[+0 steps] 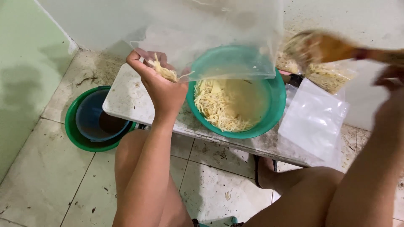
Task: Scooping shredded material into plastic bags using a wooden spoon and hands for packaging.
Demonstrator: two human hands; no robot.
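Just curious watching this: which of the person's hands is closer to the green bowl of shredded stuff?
Left. The left hand holds the clear bag right beside the green bowl rim. The right hand, gripping a wooden spoon, is raised off to the bowl's right.

clear bag held up, flat bags on table

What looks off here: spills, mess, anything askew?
Pale shreds cling to the left hand outside the clear bag instead of the green bowl. Floor tiles show dark specks and scattered bits. Nothing tipped.
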